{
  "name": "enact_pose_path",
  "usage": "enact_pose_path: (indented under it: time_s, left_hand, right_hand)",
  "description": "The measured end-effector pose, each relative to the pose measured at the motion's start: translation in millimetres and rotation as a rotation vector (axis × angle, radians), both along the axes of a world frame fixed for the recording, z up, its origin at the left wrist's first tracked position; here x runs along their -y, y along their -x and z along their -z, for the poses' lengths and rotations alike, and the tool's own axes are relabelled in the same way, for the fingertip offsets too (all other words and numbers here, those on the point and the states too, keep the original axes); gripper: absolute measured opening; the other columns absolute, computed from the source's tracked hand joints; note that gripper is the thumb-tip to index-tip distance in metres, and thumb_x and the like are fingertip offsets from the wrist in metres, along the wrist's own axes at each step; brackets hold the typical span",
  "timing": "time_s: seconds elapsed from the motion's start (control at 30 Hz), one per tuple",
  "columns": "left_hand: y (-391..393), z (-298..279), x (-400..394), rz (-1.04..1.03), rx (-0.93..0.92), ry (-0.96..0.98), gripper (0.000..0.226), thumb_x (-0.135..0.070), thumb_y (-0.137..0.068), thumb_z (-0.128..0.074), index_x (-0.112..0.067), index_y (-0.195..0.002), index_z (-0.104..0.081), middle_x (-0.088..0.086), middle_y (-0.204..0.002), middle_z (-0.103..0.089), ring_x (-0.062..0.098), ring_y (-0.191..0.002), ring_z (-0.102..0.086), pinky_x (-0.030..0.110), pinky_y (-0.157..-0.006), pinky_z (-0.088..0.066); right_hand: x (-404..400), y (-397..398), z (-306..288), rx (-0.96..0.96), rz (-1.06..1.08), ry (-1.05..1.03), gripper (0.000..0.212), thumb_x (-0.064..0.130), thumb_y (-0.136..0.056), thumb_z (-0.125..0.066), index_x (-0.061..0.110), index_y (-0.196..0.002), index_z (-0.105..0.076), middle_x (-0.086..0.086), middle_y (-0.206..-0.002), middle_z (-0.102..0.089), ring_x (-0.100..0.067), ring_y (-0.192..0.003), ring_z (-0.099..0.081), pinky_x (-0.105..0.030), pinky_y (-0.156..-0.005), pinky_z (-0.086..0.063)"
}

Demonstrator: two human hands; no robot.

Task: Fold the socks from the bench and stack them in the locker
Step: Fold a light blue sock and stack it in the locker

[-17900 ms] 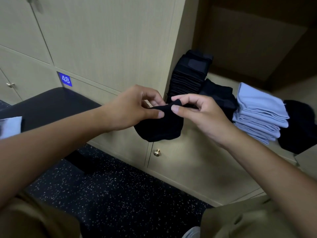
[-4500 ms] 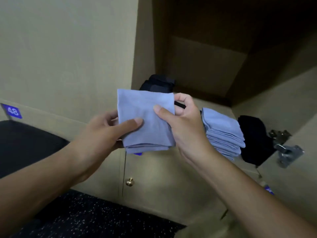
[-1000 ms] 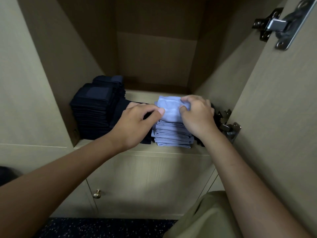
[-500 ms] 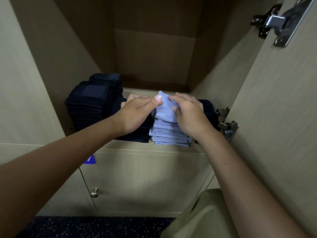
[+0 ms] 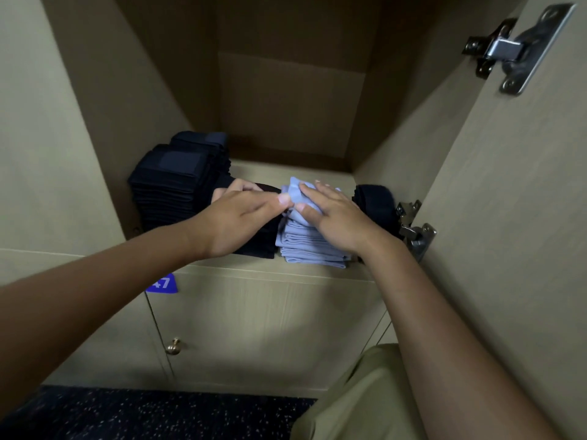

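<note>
The light is dim and soft, falling from in front of the locker [image 5: 286, 271], so its door fronts are pale while the back wall sinks into brown shadow. Wide-angle distortion bends the side panels outward. The dark sock stacks [image 5: 171, 182] lose nearly all detail; focus is mildly soft throughout.

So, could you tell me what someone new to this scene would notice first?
Probably the two hands meeting on the light blue sock stack at the front of the open locker shelf: the left hand touches the top sock's edge and the right hand lies over it. Next, the tall dark sock stack at the left.
</note>
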State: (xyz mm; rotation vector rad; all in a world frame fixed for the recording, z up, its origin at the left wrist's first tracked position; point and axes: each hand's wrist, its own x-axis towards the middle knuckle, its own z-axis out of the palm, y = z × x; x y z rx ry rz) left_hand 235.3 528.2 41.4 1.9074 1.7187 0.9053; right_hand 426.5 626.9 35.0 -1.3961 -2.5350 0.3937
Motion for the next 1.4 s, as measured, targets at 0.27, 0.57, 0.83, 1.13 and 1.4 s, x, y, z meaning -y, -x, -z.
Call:
enact_pose_path:
  time_s: [0.27,0.57,0.83,1.13,1.4]
  left_hand:
    - [7,3,11,0.105,-0.216,-0.059,0.079,-0.082,-0.086,-0.018,-0.032,-0.120,-0.070,-0.008,-0.116,-0.066,-0.015,-0.117,-0.023,0.005,-0.097,-0.003]
    - [35,-2,61,0.107,-0.206,-0.240,0.042,-0.054,-0.100,-0.046,-0.028,-0.115,-0.074,-0.012,-0.108,-0.071,0.006,-0.111,-0.055,0.020,-0.100,-0.039]
    - [86,20,156,-0.053,-0.244,-0.173,0.024,-0.049,-0.096,-0.060,-0.034,-0.107,-0.076,-0.027,-0.108,-0.071,0.001,-0.108,-0.064,0.030,-0.092,-0.049]
    - [153,41,265,-0.320,-0.357,0.064,0.016,-0.040,-0.096,-0.065,-0.036,-0.109,-0.073,-0.026,-0.105,-0.070,-0.006,-0.105,-0.060,0.012,-0.088,-0.043]
    - [212,39,366,-0.645,-0.271,0.131,0.013,-0.031,-0.093,-0.072,-0.029,-0.106,-0.075,-0.019,-0.099,-0.076,-0.009,-0.097,-0.065,0.013,-0.087,-0.047]
  right_hand:
    - [2,-4,-1,-0.082,-0.012,-0.004,0.060,0.052,-0.105,-0.043,0.033,-0.160,-0.029,0.002,-0.170,-0.016,-0.015,-0.157,-0.007,-0.033,-0.126,-0.004]
    - [53,24,-16,-0.349,-0.123,-0.296,0.039,0.049,-0.100,-0.056,0.023,-0.127,-0.066,0.008,-0.125,-0.066,-0.013,-0.122,-0.052,-0.030,-0.103,-0.038]
    - [99,70,-10,-0.409,-0.350,-0.235,0.016,0.036,-0.092,-0.069,0.025,-0.105,-0.070,0.014,-0.091,-0.071,-0.008,-0.091,-0.066,-0.039,-0.085,-0.054]
    - [157,132,4,-0.260,-0.612,-0.026,0.018,0.041,-0.091,-0.069,0.034,-0.108,-0.069,0.017,-0.086,-0.068,-0.003,-0.083,-0.063,-0.039,-0.081,-0.055]
    - [206,211,7,-0.214,-0.779,0.067,0.022,0.044,-0.092,-0.069,0.037,-0.112,-0.067,0.017,-0.087,-0.067,0.001,-0.078,-0.062,-0.035,-0.084,-0.055]
